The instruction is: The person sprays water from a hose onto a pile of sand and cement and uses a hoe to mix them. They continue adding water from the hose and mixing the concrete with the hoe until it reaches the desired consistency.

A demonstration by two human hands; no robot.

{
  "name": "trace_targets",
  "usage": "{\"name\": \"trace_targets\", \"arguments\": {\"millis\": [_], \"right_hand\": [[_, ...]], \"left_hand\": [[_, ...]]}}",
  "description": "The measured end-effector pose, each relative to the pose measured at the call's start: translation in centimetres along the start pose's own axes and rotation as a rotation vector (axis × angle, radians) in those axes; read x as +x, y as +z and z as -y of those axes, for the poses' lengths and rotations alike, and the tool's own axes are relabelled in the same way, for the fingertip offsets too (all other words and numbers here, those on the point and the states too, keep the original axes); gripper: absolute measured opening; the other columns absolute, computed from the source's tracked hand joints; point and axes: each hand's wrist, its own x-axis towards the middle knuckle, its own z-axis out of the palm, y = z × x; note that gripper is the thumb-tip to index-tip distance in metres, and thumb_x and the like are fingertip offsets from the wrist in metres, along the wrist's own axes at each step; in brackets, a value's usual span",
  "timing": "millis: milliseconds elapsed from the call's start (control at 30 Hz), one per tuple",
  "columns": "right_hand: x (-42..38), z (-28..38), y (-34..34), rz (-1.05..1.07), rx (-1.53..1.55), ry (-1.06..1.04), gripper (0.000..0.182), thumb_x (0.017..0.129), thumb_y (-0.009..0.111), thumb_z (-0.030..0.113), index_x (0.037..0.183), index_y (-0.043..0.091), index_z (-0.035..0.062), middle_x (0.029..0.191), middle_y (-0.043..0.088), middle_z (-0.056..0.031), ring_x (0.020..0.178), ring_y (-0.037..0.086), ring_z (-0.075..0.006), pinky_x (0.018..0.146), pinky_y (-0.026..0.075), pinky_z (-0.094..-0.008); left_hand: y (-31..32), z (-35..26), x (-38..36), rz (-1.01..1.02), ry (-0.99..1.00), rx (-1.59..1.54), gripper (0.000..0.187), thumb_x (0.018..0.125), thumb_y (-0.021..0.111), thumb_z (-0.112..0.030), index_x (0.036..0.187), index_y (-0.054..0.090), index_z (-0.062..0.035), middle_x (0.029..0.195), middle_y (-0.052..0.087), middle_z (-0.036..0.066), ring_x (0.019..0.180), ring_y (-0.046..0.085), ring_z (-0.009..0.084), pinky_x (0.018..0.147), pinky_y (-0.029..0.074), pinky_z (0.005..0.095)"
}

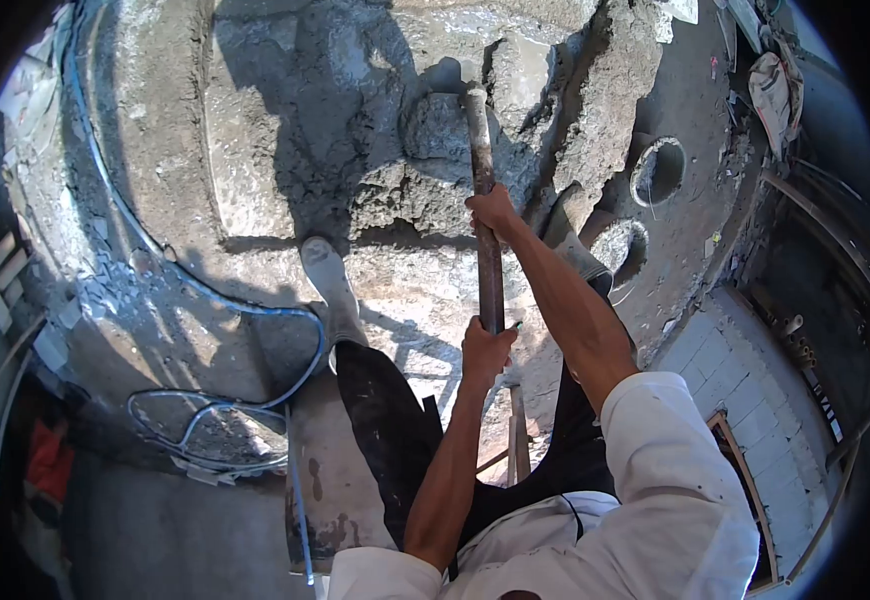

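Both my hands are wrapped around a long, rough, dirt-crusted pole [485,150] that runs forward from my body. My right hand [495,213] grips it farther out, about the middle. Nearer to me, my left hand [488,350] is closed around its lower part. The pole's far end overlaps a rounded grey lump [437,127] in the wet mortar [405,200]; any tool head there is hidden or coated. My left boot [327,268] stands at the mortar's near edge. My right boot [577,245] is partly behind my right forearm.
A blue hose [105,165] curves down the left side and loops beside a slab [340,470]. Two round pipe openings, an upper pipe [658,170] and a lower pipe [622,248], lie at the right. Beyond them are a block wall [735,390] and a dirty sack [775,95].
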Motion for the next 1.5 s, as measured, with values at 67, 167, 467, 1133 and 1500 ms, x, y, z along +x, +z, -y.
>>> {"name": "trace_targets", "arguments": {"millis": [67, 167, 467, 1133, 1500], "right_hand": [[0.4, -3.1, 0.0, 0.134, -0.027, 0.036, 0.03, 0.071, 0.066, 0.006, 0.092, 0.045, -0.0021, 0.064, 0.054, -0.0114, 0.046, 0.056, -0.0221, 0.039, 0.046, -0.038], [-1.3, -4.5, -0.9, 0.252, 0.071, 0.106, 0.021, 0.073, 0.066, 0.007, 0.084, 0.051, -0.0037, 0.061, 0.055, -0.0125, 0.046, 0.057, -0.022, 0.041, 0.047, -0.0384], [-4.8, -3.1, -16.4, 0.596, 0.251, 0.281, 0.015, 0.083, 0.062, 0.016, 0.075, 0.057, 0.0042, 0.057, 0.058, -0.0075, 0.044, 0.054, -0.0167, 0.043, 0.047, -0.0311], [-5.0, -10.2, -33.8, -0.425, 1.178, -0.096, 0.034, 0.07, 0.063, -0.006, 0.09, 0.039, 0.0061, 0.064, 0.053, -0.0091, 0.047, 0.057, -0.0221, 0.042, 0.051, -0.0381], [-8.9, -8.4, -30.9, -0.439, 1.14, -0.249, 0.025, 0.066, 0.06, -0.005, 0.084, 0.047, 0.0047, 0.058, 0.054, -0.0089, 0.044, 0.055, -0.0207, 0.044, 0.047, -0.0339]], "left_hand": [[0.6, 1.1, -1.4, -0.026, -0.05, -0.021, 0.033, 0.076, 0.072, -0.014, 0.087, 0.043, -0.0024, 0.057, 0.049, 0.005, 0.038, 0.048, 0.0127, 0.03, 0.035, 0.0282], [1.7, 0.0, -3.8, -0.008, -0.114, -0.059, 0.031, 0.08, 0.07, -0.016, 0.088, 0.043, -0.0026, 0.058, 0.05, 0.005, 0.038, 0.05, 0.0133, 0.031, 0.037, 0.0274], [14.0, -6.0, -13.7, 0.347, -0.058, -0.057, 0.039, 0.087, 0.065, -0.034, 0.093, 0.045, -0.0014, 0.064, 0.059, 0.011, 0.043, 0.06, 0.0195, 0.04, 0.052, 0.0296], [18.0, -0.4, 2.6, 0.091, 0.666, 1.548, 0.048, 0.067, 0.07, -0.028, 0.104, 0.047, -0.0094, 0.07, 0.064, 0.018, 0.067, 0.064, 0.039, 0.062, 0.051, 0.049], [14.2, 1.8, 1.9, 0.002, 0.85, 1.183, 0.032, 0.075, 0.072, -0.021, 0.093, 0.049, -0.0087, 0.071, 0.062, 0.016, 0.066, 0.062, 0.038, 0.057, 0.048, 0.0472]]}}
